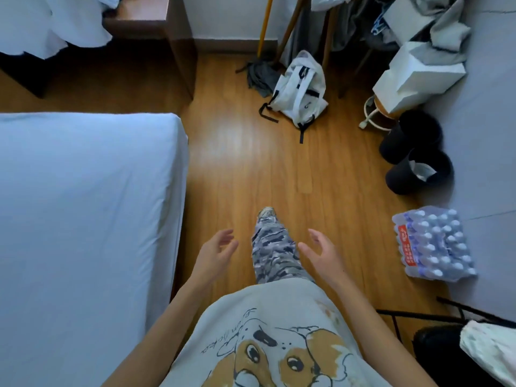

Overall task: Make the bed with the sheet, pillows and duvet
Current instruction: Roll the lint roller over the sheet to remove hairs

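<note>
Along the left side lies the bed (83,219), a broad flat slab under a smooth, taut white sheet (69,177), its long edge running straight away from the person beside the wooden floor (237,152). White bedding (53,20), soft and crumpled, is heaped at the far left corner beyond a brown wooden unit (156,26); whether it is the duvet I cannot tell. At the right, a shrink-wrapped pack of bottles (434,244) sits on the floor, caps showing in rows. Farther on, two dark round bins (416,155) stand touching; the nearer holds a scrap of white paper. A limp white bag (300,90) with black straps slumps near a mop (258,71). Lowest in view, the left hand (216,254) and right hand (322,251) hang apart over the floor, palms facing, fingers loosely spread, holding nothing, well clear of the sheet.
</note>
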The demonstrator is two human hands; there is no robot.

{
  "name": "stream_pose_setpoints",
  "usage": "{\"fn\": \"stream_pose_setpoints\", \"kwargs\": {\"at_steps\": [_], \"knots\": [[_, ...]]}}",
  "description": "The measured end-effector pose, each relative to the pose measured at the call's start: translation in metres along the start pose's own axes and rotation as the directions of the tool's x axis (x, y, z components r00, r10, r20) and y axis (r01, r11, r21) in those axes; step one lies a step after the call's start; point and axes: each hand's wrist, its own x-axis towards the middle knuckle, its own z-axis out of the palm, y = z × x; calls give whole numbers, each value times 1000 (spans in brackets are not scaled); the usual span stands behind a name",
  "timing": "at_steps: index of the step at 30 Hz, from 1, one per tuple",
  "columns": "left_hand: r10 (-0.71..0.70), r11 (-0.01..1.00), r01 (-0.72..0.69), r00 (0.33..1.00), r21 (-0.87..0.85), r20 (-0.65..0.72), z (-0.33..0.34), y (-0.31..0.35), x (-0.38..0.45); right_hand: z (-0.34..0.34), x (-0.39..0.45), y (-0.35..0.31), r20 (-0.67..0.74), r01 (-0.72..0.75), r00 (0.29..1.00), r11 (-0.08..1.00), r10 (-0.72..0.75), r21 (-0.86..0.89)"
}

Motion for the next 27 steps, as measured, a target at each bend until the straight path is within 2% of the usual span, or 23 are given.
{"fn": "stream_pose_setpoints", "kwargs": {"at_steps": [5,11,15,21,24,27], "knots": [[-86,996,82,986,-36,-141,-62,51,120,-36,153,-98,97,34,995,998,-29,-52],[-98,987,49,938,-153,-332,-164,137,245,-74,303,-264,239,288,943,926,-230,-244],[-146,974,59,903,-220,-404,-212,170,331,-74,386,-350,304,408,897,867,-322,-286],[-165,951,62,930,-303,-329,-257,174,473,-40,515,-428,352,370,901,874,-255,-315],[-133,961,67,962,-268,-237,-306,178,553,-28,576,-475,288,273,938,925,-195,-264],[-13,992,-9,985,-128,-171,-372,198,638,-25,635,-539,187,232,963,954,-196,-189]]}}
